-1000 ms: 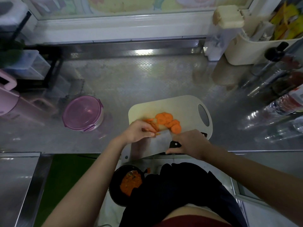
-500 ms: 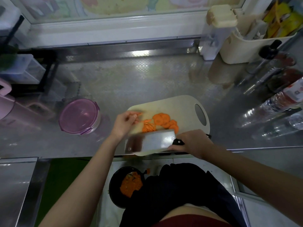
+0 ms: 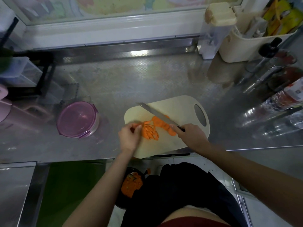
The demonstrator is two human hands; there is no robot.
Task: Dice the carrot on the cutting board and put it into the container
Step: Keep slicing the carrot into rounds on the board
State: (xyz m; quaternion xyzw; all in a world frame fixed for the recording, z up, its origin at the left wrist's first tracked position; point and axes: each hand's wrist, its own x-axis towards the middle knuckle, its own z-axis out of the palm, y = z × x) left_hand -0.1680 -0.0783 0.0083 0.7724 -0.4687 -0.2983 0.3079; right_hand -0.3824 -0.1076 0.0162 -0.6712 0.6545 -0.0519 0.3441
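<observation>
Cutting board (image 3: 178,107), on tabletop (image 3: 124,82): carrot strips (image 3: 150,131), end pinched by left hand (image 3: 129,136); carrot slices (image 3: 159,122) beside them, knife (image 3: 155,113) laid across, handle gripped by right hand (image 3: 192,136). Lidded purple container (image 3: 77,119) to the left, apart.

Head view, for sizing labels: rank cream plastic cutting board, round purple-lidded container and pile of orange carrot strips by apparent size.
1. cream plastic cutting board
2. round purple-lidded container
3. pile of orange carrot strips

— How were the hands placed?
— Left hand (image 3: 129,136) was curled, its fingertips pinching the carrot strips (image 3: 150,131). Right hand (image 3: 192,136) gripped the knife (image 3: 157,114) by its handle. Both bare forearms reached forward.
</observation>
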